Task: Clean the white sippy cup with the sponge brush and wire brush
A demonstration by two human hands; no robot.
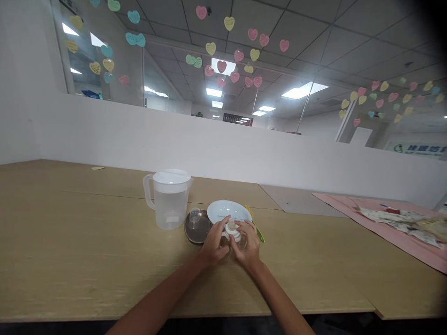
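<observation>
Both of my hands are around a small clear vessel [243,240] with a white lid [232,228], low over the table in front of the plate. My left hand [213,244] grips it from the left, its index finger reaching up beside the lid. From the right, my right hand [248,247] has its thumb and fingers on the lid's rim. My fingers cover much of the vessel, so its exact kind is unclear. Just behind it lies a white oval plate [223,205]. A dark tray [196,236] holding a small clear cup [194,217] is left of my left hand.
A translucent lidded pitcher [171,204] stands left of the tray, its handle pointing left. A green-handled utensil [260,234] sticks out right of the plate. Farther right, a pink cloth [352,211] bears papers and a pen. A white wall [223,149] borders the table's back.
</observation>
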